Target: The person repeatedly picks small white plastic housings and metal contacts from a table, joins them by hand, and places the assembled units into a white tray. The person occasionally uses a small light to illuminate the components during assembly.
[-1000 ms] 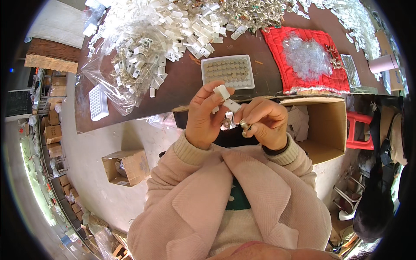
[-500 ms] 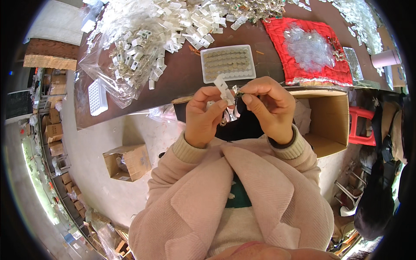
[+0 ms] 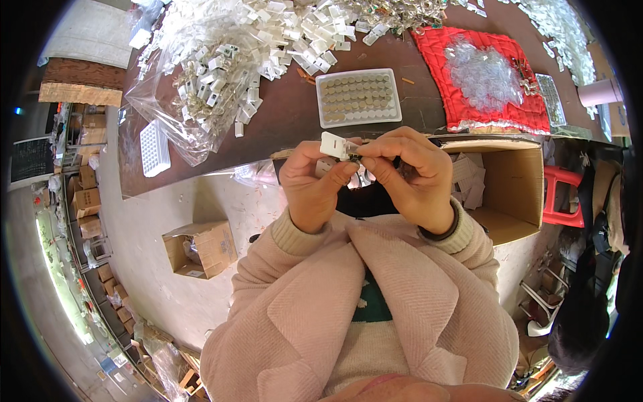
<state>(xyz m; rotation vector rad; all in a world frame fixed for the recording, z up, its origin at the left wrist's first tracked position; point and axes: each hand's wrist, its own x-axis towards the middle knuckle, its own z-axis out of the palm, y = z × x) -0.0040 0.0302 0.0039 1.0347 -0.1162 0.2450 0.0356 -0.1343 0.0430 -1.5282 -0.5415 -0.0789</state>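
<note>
Pinched in the fingers of my left hand (image 3: 309, 182) is a small white plastic casing (image 3: 333, 145). My right hand (image 3: 416, 179) closes its thumb and forefinger on a small dark and metallic part (image 3: 353, 157), which meets the casing's right end; my fingertips partly hide it. Both hands are close together, just in front of the table edge. Beyond them, a white tray (image 3: 362, 124) on the table holds rows of round, flat, silvery button cells (image 3: 355, 94).
On the brown table (image 3: 281, 107) lie a heap of white casings (image 3: 295, 33), a clear plastic bag (image 3: 154, 100), a white gridded tray (image 3: 155, 149) and a red cloth (image 3: 429, 60) bearing clear pieces (image 3: 479, 74). Below stand cardboard boxes (image 3: 512, 187) and a red stool (image 3: 562, 194).
The white casing has tilted from upright to nearly level and come lower. My right fingers have brought the small part against it. The whole view has shifted slightly.
</note>
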